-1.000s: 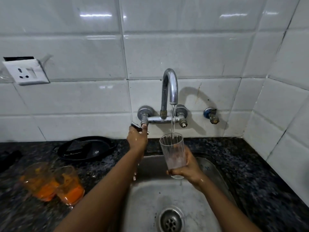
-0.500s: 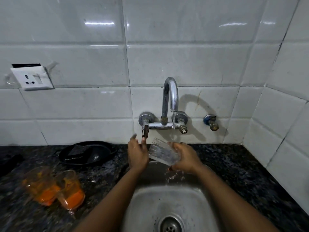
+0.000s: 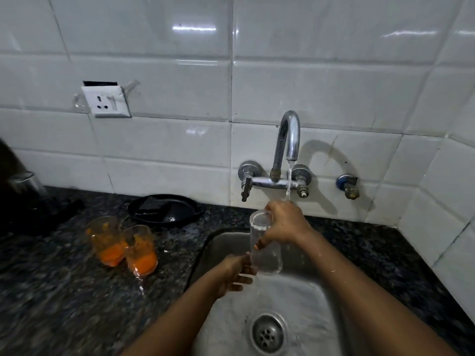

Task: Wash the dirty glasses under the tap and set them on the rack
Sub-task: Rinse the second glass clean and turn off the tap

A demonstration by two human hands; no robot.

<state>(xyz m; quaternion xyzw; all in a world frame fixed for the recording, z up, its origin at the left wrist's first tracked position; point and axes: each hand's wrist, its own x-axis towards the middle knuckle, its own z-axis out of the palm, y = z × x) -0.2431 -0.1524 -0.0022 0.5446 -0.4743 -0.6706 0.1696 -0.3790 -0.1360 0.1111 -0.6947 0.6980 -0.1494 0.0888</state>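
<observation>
A clear glass is held over the steel sink, below the chrome tap, which runs a thin stream. My right hand grips the glass near its rim, fingers over and inside the opening, and the water falls on that hand. My left hand holds the glass at its base. Two dirty glasses with orange residue stand on the dark counter left of the sink. No rack is in view.
A black pan lies on the granite counter against the wall. A wall socket sits on the white tiles above. A dark appliance stands at the far left. A second valve sticks out right of the tap.
My left hand left the tap lever and came down to the base of the glass. My right hand shifted from the glass's side to its rim. The view has shifted right.
</observation>
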